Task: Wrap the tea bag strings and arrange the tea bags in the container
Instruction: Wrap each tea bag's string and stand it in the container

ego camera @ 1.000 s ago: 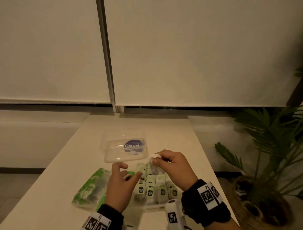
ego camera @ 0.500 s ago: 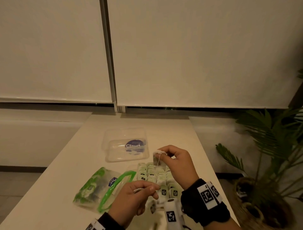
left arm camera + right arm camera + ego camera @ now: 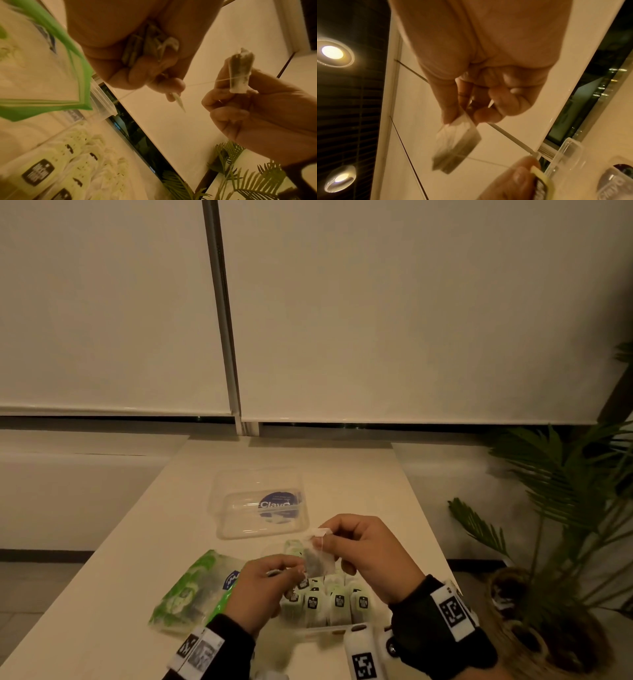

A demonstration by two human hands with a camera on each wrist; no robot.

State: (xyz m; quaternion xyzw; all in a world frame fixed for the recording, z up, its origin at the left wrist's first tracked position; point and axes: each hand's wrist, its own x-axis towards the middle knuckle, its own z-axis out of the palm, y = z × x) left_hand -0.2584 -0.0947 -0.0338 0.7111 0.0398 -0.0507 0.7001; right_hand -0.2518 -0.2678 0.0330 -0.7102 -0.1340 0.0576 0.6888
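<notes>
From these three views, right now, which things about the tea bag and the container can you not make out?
- Turns of the string around the tea bag: too thin in the head view, blurred in the right wrist view.
- Print on the tag: cut off by the right wrist view's edge, blurred.
- Bundle in the left hand palm: mostly hidden by curled fingers, left wrist view.
- Container count: both hands, including the right hand, cover rows in the head view.

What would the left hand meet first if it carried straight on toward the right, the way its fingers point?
Most likely the tea bag pinched by the right hand; the left hand sits close beside it. Depth between them is unclear.
</notes>
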